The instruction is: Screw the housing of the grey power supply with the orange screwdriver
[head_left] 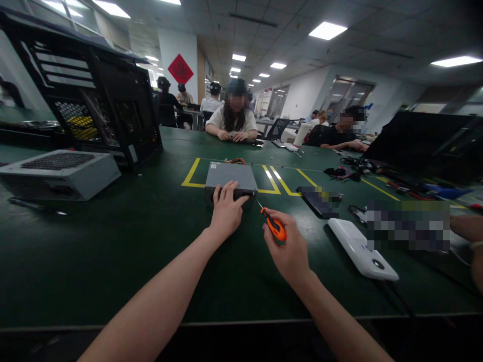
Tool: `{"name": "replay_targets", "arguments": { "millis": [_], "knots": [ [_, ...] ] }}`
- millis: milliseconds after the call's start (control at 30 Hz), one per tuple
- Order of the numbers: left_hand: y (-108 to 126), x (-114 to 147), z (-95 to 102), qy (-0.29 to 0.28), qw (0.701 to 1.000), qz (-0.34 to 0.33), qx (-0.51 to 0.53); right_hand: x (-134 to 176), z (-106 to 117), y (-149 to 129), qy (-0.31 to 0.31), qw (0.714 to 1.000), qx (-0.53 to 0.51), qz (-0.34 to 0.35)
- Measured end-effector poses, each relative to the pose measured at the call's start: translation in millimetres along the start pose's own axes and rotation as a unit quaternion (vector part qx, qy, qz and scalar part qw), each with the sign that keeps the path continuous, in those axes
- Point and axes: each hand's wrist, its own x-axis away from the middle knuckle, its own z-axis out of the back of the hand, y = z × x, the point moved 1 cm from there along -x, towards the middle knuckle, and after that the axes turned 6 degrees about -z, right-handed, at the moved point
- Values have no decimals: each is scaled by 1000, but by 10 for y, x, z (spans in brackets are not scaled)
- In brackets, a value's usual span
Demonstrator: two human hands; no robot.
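A grey computer power supply unit (232, 173) lies on the green table, with coloured cables behind it. My left hand (226, 211) grips its near side, fingers over the front edge and top and the thumb pointing right. In my right hand (289, 246) is a screwdriver (277, 229) with an orange and black handle. Its thin shaft points up and left at the unit's near right corner. Whether the tip sits in a screw is too small to tell.
An open black computer case (139, 115) and a second power supply (75, 171) stand left, near a pen (37, 206). A phone (317, 201), white power bank (362, 249) and cables (343, 173) lie right. A person (234, 118) sits opposite; another's hand (466, 229) shows at right.
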Motion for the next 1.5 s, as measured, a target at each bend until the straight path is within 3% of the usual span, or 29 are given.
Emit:
{"name": "replay_targets", "arguments": {
  "millis": [200, 367, 500, 667, 867, 1067, 1267, 1500],
  "knots": [
    [-5, -1, -7, -2, 1000, -2, 0, -19, 5, -19, -20, 999, 4, 25],
    [5, -11, -1, -3, 1000, -2, -3, -32, 3, -8, -1, 1000, 8, 6],
    [18, -17, 19, -5, 1000, -5, 1, -39, 4, -25, -28, 999, 39, 22],
    [21, -16, 14, -9, 1000, -9, -2, -21, -10, -8, -25, 999, 0, -42],
    [13, -15, 2, -14, 1000, -11, 0, -27, -11, -6, -43, 999, 19, 10],
    [13, -14, 28, -23, 1000, -15, -6, -33, -13, -2, -25, 997, -24, -72],
    [18, -15, 19, -26, 1000, -16, -3, -47, -7, -38, -46, 999, -9, 4],
    [20, -13, 12, -28, 999, -16, -7, -54, 27, -63, -23, 999, -32, -22]
  ]
}}
